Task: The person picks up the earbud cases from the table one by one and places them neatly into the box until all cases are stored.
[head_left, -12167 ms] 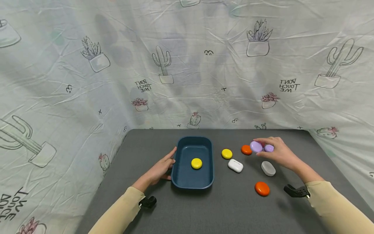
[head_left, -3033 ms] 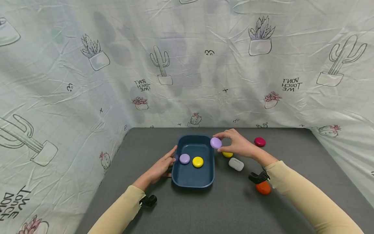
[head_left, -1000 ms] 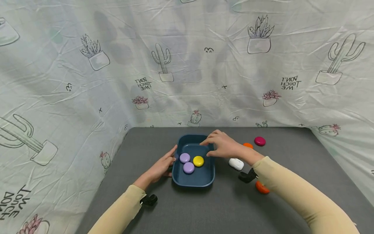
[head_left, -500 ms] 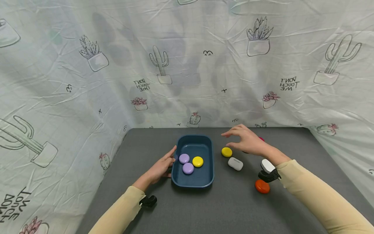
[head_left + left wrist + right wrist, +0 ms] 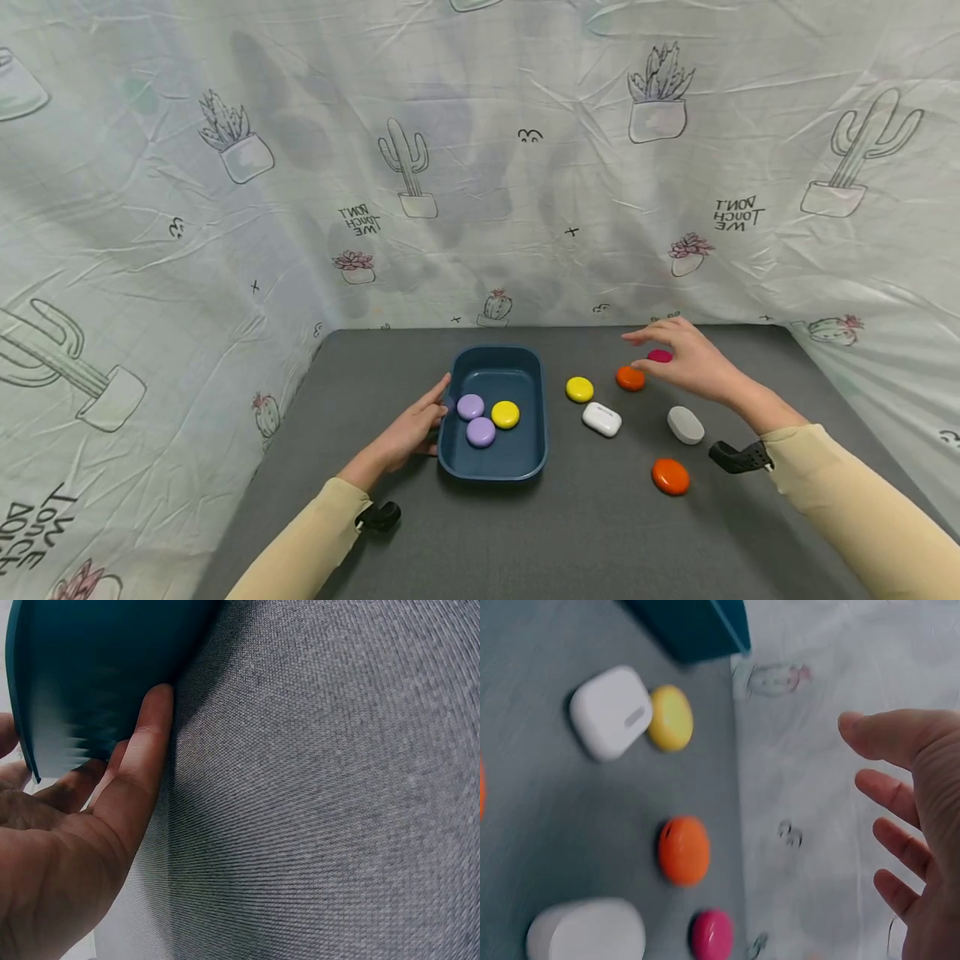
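From my remote post, I see the right hand (image 5: 690, 363) holding nothing, thumb and fingers parted above the grey, cloth-textured tabletop (image 5: 480, 542). Nearest its fingertips sits a glossy orange, rounded, plastic-looking piece (image 5: 630, 379); a small magenta rounded piece (image 5: 660, 356) shows behind the thumb-and-finger gap. Both look light, stiff and slippery; I judge a pinch across their curved sides safest. Below the palm lies a pale oval piece (image 5: 686, 426); past the fingertips, a white rounded-rectangular case (image 5: 602, 420) and a yellow disc (image 5: 580, 389). Farther out, the left hand (image 5: 408, 433) lays spread fingers against the outer wall of a dark blue, rounded-rectangular, plastic-looking box (image 5: 495, 465), probably light and rigid, best steadied by its walls. Inside are two lavender discs (image 5: 481, 432) and another yellow disc (image 5: 505, 414). I read no brand; the cactus-printed white curtain (image 5: 480, 167) carries mirrored lettering: DON'T TOUCH, then ME or WE.
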A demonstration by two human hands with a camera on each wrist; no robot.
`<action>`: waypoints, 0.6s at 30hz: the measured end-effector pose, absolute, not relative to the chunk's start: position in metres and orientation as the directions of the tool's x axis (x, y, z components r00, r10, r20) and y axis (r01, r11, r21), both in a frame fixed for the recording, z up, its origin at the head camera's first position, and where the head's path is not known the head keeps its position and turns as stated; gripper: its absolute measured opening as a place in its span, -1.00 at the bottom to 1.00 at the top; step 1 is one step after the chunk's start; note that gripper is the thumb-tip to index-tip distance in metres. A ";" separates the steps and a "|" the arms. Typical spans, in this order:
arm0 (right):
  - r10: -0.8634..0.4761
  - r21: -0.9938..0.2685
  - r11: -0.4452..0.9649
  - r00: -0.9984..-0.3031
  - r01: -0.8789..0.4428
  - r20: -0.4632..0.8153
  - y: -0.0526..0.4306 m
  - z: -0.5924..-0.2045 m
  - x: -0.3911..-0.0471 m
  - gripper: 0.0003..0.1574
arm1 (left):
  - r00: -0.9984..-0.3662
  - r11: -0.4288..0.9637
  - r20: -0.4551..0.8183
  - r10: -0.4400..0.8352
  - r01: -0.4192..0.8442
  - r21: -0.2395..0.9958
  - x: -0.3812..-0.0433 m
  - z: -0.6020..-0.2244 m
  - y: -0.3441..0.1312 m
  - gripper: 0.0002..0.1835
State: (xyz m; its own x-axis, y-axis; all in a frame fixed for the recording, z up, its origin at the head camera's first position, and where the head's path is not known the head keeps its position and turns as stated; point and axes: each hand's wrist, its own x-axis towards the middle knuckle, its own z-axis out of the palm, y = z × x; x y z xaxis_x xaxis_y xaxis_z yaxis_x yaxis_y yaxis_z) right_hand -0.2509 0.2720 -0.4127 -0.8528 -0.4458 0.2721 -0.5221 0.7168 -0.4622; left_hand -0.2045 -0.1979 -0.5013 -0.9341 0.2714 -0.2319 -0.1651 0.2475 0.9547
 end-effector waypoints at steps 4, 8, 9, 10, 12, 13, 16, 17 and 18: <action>-0.433 -0.379 0.771 -0.858 -0.511 0.277 0.290 -0.422 -0.246 -0.46 | -0.935 0.253 -0.234 0.268 -0.166 0.953 -0.203 -0.500 -0.197 -0.30; -0.415 -0.334 0.814 -0.878 -0.475 0.237 0.305 -0.434 -0.236 -0.43 | -0.935 0.266 -0.241 0.258 -0.171 0.949 -0.200 -0.497 -0.196 -0.30; -0.410 -0.328 0.822 -0.883 -0.466 0.226 0.309 -0.437 -0.233 -0.41 | -0.935 0.266 -0.243 0.258 -0.174 0.948 -0.200 -0.497 -0.196 -0.30; -0.407 -0.320 0.829 -0.887 -0.459 0.219 0.312 -0.440 -0.230 -0.40 | -0.934 0.264 -0.246 0.259 -0.176 0.948 -0.200 -0.496 -0.195 -0.30; -0.398 -0.313 0.837 -0.892 -0.449 0.214 0.319 -0.446 -0.225 -0.39 | -0.932 0.258 -0.251 0.260 -0.183 0.949 -0.199 -0.494 -0.195 -0.29; -0.393 -0.315 0.839 -0.895 -0.443 0.212 0.322 -0.449 -0.222 -0.39 | -0.932 0.254 -0.254 0.260 -0.188 0.949 -0.199 -0.494 -0.195 -0.29; -0.381 -0.306 0.848 -0.899 -0.434 0.217 0.329 -0.456 -0.214 -0.34 | -0.930 0.252 -0.265 0.254 -0.201 0.947 -0.199 -0.491 -0.194 -0.29; -0.374 -0.307 0.850 -0.901 -0.428 0.219 0.331 -0.459 -0.211 -0.33 | -0.930 0.254 -0.270 0.250 -0.206 0.945 -0.199 -0.490 -0.194 -0.29; -0.365 -0.310 0.853 -0.905 -0.419 0.219 0.332 -0.460 -0.209 -0.32 | -0.929 0.256 -0.277 0.246 -0.213 0.943 -0.199 -0.490 -0.194 -0.29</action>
State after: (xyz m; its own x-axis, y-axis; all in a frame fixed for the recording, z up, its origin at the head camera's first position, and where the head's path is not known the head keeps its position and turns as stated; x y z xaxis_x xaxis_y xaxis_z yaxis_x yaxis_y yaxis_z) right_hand -0.2085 0.3324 -0.4604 -0.9049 -0.3650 0.2188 -0.4191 0.8534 -0.3098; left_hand -0.1991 -0.1937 -0.4898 -0.9290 0.2460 -0.2767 -0.2130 0.2563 0.9429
